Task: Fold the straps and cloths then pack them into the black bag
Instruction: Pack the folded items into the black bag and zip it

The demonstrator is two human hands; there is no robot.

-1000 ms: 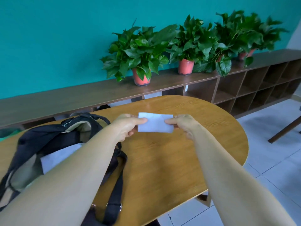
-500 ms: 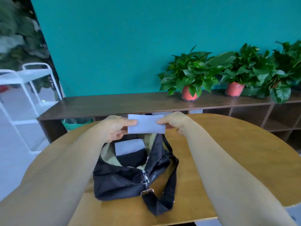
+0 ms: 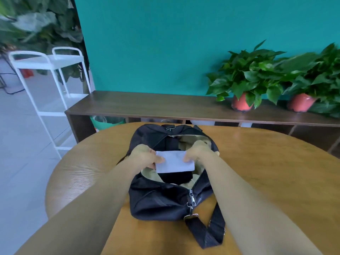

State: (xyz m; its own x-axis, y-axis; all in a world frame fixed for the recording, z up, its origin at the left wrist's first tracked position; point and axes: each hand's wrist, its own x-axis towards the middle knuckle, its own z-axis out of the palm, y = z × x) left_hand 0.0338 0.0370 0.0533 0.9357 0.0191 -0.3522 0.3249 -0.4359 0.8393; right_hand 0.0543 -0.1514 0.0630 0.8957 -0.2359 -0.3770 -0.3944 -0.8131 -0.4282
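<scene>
Pinching cloth [image 3: 173,161], likely soft and light, at both ends with left grip [image 3: 145,157] and right grip [image 3: 196,153] over black bag [image 3: 158,201].

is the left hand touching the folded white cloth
Touching: the head view shows the left hand pinching the folded white cloth at its left edge.

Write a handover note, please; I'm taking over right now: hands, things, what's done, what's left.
Left hand pinches the folded white cloth's left end; right hand pinches its right end.
The cloth is at the open mouth of the black bag, which lies on the wooden table.
Done: cloth folded; a dark folded item lies inside.
Left: set the cloth in, release.
</scene>
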